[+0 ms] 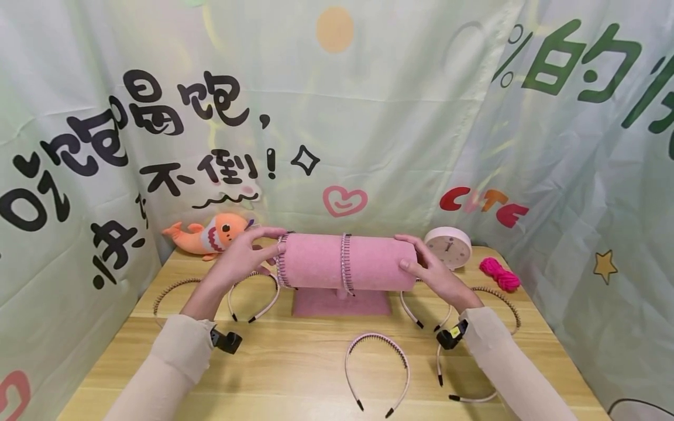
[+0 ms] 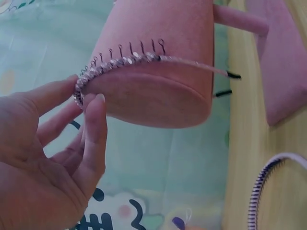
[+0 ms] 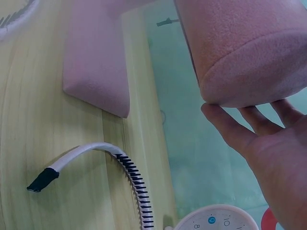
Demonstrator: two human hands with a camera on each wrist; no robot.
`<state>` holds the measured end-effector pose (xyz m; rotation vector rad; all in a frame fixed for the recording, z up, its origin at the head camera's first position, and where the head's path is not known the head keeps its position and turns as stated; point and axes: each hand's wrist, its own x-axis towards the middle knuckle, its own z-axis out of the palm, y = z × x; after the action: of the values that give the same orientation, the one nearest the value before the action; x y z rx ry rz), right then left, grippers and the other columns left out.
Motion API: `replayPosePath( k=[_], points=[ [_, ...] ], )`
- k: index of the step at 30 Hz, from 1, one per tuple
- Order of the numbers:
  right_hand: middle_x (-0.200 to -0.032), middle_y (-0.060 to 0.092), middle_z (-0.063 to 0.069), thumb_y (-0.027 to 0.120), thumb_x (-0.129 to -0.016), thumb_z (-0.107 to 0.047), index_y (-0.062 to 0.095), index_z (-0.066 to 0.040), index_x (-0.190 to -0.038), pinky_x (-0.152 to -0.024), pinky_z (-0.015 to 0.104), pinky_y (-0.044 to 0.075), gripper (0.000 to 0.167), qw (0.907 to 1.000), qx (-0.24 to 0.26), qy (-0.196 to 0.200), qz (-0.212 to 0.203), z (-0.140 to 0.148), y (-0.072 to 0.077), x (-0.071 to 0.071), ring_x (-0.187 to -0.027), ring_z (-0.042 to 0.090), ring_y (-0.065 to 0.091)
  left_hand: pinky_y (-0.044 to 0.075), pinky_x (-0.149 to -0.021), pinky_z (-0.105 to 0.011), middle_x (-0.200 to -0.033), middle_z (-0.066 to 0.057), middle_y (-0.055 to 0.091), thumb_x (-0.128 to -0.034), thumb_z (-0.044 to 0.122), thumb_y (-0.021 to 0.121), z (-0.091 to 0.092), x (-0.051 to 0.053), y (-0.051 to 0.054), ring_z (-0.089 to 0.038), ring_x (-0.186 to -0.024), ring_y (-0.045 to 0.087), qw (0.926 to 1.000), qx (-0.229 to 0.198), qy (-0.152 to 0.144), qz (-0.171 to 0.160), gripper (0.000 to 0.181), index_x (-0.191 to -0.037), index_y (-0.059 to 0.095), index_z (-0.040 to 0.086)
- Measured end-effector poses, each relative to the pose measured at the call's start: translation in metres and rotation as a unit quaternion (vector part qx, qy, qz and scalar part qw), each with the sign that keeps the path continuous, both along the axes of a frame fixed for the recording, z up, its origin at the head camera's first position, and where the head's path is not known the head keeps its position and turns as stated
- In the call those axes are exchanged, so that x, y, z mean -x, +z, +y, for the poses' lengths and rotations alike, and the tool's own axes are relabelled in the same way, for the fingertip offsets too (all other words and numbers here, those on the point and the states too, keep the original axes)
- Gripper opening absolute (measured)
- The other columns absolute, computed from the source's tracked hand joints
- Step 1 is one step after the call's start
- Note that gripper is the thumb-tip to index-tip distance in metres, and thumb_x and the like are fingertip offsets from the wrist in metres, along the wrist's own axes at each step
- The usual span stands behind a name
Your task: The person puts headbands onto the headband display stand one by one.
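Note:
At the left end of a pink cylindrical display stand point(image 1: 316, 263), my left hand point(image 1: 244, 254) pinches a beaded headband point(image 1: 282, 263) at its top. In the left wrist view that headband point(image 2: 120, 62) straddles the roll close to its end face, black tips hanging below. A second beaded headband point(image 1: 346, 263) sits around the roll's middle. My right hand point(image 1: 434, 272) rests against the roll's right end. The right wrist view shows its extended fingertips point(image 3: 216, 112) touching the rim of that end.
Several headbands lie on the wooden table point(image 1: 295, 374), one headband point(image 1: 377, 336) at front centre. An orange plush shark point(image 1: 210, 234) sits back left. A round white clock point(image 1: 447, 247) and a pink yarn bundle point(image 1: 499, 273) stand back right. Printed curtains point(image 1: 395, 117) enclose the table.

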<state>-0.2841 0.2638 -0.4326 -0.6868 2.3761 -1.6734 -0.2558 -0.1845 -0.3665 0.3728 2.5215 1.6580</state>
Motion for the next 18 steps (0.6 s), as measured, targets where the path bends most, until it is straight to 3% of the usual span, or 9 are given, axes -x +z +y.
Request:
replayPosePath(
  k=[5,10,14,18],
  points=[
    [-0.17,0.036,0.016,0.057,-0.114,-0.026,0.035,-0.027,-0.167,-0.101,0.034,0.059,0.057,1.0,-0.002,-0.003,-0.004,0.0,0.0,-0.001,-0.146,0.037,0.046,0.069,-0.078,-0.044,-0.156,-0.015,0.052,-0.1091,0.033,0.07,-0.006,0.0,-0.009,-0.03,-0.112,0.071,0.999,0.017,-0.013,0.04,0.048,-0.153,0.062,0.014],
    [-0.17,0.036,0.016,0.057,-0.114,-0.026,0.035,-0.027,-0.168,-0.102,0.035,0.059,0.058,1.0,0.001,0.0,-0.004,-0.001,0.003,-0.002,-0.146,0.038,0.045,0.066,-0.094,-0.051,-0.162,-0.011,0.051,-0.1115,0.032,0.065,-0.015,0.001,-0.02,-0.037,-0.136,0.061,0.9944,0.037,-0.031,0.094,0.044,-0.154,0.063,0.018],
    [-0.171,0.035,0.015,0.057,-0.114,-0.026,0.035,-0.027,-0.167,-0.102,0.036,0.059,0.058,1.0,0.001,0.0,-0.004,-0.001,0.004,-0.003,-0.147,0.04,0.045,0.057,-0.111,-0.057,-0.166,-0.009,0.051,-0.1117,0.028,0.065,-0.018,0.002,-0.024,-0.035,-0.151,0.051,0.9887,0.057,-0.04,0.133,0.044,-0.155,0.062,0.018],
    [-0.171,0.035,0.015,0.058,-0.114,-0.027,0.036,-0.028,-0.167,-0.102,0.036,0.058,0.057,1.0,-0.001,-0.003,-0.007,-0.001,0.003,-0.002,-0.148,0.039,0.044,0.045,-0.122,-0.063,-0.167,-0.01,0.052,-0.1109,0.026,0.066,-0.014,0.003,-0.026,-0.035,-0.157,0.044,0.9876,0.047,-0.047,0.142,0.044,-0.154,0.062,0.017]
  ],
)
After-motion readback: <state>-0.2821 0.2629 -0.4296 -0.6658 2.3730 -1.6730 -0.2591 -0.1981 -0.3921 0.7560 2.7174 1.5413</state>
